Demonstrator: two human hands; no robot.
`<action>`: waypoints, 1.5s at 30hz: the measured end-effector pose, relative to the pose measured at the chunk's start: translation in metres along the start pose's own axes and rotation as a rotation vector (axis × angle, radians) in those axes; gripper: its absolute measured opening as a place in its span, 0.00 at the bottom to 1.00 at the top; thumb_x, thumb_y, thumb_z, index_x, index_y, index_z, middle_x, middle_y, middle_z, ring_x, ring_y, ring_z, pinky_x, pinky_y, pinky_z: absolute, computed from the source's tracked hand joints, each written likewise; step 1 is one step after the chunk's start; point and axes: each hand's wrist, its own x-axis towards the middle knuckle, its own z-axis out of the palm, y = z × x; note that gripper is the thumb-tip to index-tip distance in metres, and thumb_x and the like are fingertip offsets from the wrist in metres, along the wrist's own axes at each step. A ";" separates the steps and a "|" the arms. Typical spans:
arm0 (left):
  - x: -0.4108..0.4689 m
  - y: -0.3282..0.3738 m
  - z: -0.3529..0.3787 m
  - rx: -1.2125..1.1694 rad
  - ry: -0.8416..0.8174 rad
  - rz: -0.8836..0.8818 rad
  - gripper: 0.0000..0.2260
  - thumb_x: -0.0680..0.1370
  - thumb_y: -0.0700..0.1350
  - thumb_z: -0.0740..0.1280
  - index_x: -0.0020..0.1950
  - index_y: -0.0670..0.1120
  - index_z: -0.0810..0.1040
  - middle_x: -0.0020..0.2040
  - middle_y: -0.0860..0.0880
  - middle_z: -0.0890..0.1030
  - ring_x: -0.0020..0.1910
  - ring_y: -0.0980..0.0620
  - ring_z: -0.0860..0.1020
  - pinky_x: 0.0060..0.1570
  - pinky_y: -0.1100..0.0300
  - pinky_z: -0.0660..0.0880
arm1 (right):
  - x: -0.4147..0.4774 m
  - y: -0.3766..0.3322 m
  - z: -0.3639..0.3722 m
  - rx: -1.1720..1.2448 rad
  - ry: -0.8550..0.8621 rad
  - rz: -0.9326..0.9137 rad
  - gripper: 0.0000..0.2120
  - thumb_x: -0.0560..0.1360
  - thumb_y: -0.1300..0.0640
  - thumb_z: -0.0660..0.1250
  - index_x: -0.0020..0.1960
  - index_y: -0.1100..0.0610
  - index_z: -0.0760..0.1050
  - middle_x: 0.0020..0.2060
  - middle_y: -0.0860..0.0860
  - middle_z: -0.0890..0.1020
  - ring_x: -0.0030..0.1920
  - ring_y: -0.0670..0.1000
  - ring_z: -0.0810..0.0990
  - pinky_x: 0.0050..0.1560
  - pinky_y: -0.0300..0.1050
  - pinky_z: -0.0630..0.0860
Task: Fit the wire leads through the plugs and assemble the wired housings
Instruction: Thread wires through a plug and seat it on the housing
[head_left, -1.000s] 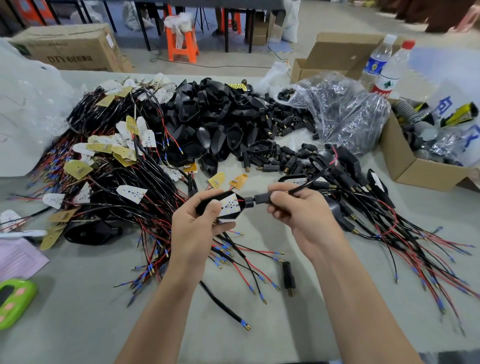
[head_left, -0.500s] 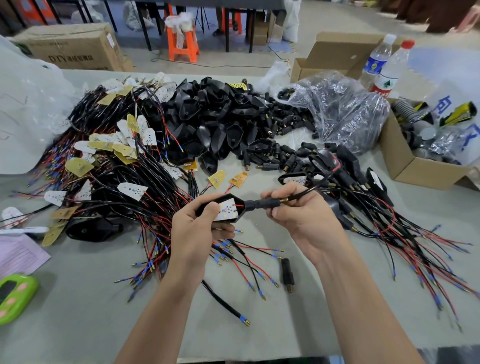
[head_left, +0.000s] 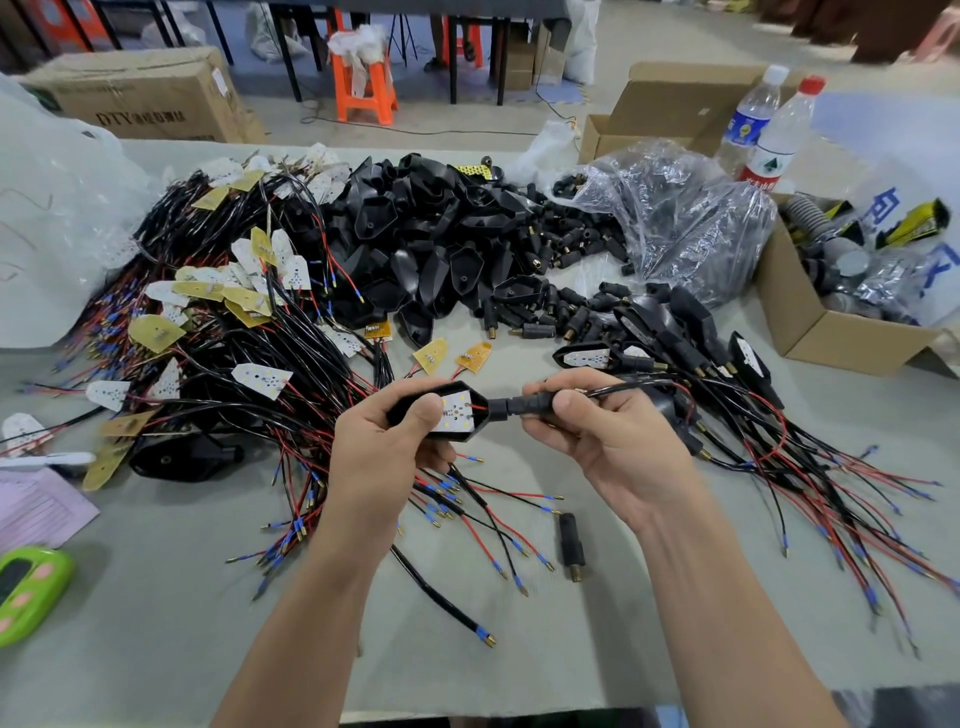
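A black housing (head_left: 436, 415) is gripped by the left hand (head_left: 384, 452); its plug (head_left: 524, 404) is pinched by the right hand (head_left: 608, 441).

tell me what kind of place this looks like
Probably a small factory assembly bench: a heap of identical black housings, a tangle of wired boards, and a cardboard box of parts.

Pale floor (head_left: 675, 31); 1 orange stool (head_left: 363, 83); dark table legs (head_left: 289, 57); cardboard box (head_left: 150, 93) at left.

Housings pile (head_left: 441, 239) behind, wired boards (head_left: 218, 312) left
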 end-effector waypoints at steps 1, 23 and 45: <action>0.000 0.001 -0.001 0.012 -0.012 0.007 0.14 0.82 0.35 0.67 0.48 0.52 0.88 0.35 0.43 0.84 0.27 0.49 0.78 0.29 0.60 0.78 | 0.000 0.000 0.000 -0.010 0.006 -0.002 0.06 0.70 0.67 0.70 0.44 0.60 0.85 0.47 0.62 0.86 0.48 0.57 0.87 0.48 0.48 0.84; -0.005 -0.009 0.006 -0.124 -0.065 -0.155 0.08 0.83 0.40 0.65 0.52 0.45 0.85 0.39 0.43 0.84 0.32 0.47 0.79 0.32 0.60 0.78 | -0.003 0.017 0.022 -0.215 0.112 -0.050 0.18 0.78 0.73 0.65 0.41 0.54 0.86 0.46 0.60 0.87 0.49 0.57 0.85 0.57 0.54 0.82; 0.026 -0.008 0.043 -0.215 -0.170 -0.297 0.13 0.86 0.50 0.62 0.64 0.45 0.81 0.52 0.43 0.88 0.45 0.50 0.87 0.42 0.62 0.82 | -0.025 -0.022 -0.006 -1.671 0.480 -0.384 0.07 0.76 0.53 0.72 0.54 0.46 0.80 0.41 0.49 0.84 0.46 0.57 0.80 0.44 0.49 0.69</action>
